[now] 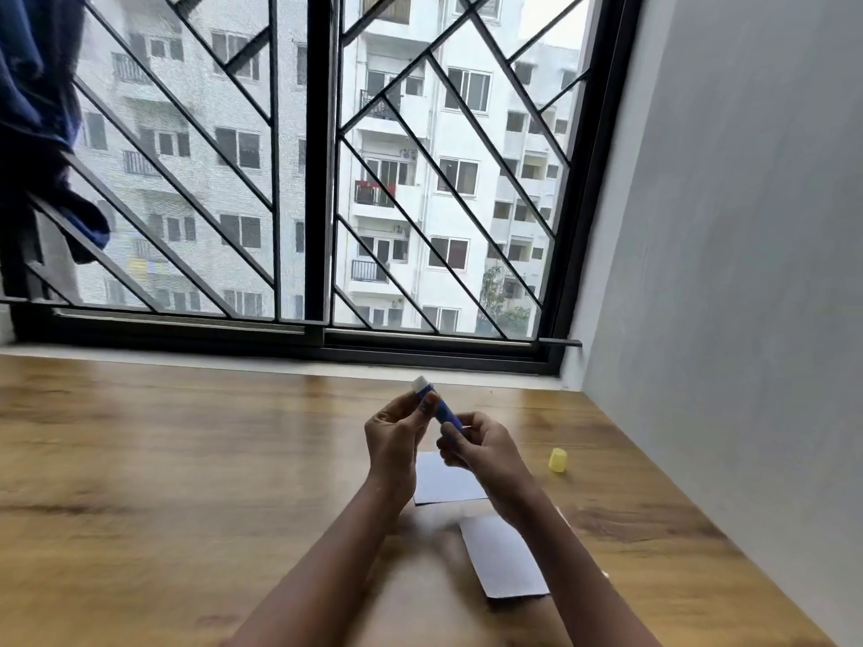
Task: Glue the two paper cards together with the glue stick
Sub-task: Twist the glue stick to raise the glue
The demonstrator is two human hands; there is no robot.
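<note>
glue stick (441, 406): uncapped, tilted, held aloft
left hand (392, 443): pinching its upper barrel
right hand (481, 452): pinching its base
far card (443, 481), near card (506, 558): flat on table (187, 459)

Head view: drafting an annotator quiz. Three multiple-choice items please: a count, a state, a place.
1. Count of white cards on the table? A) one B) two C) four
2. The glue stick is: A) capped, lying flat B) uncapped, in left hand and right hand C) uncapped, on a card
3. The yellow cap is: A) on the stick B) on a card C) on the table, right of hands
1B: two sheets show. 2B: white tip bare, fingers grip it. 3C: stands alone on wood.
</note>
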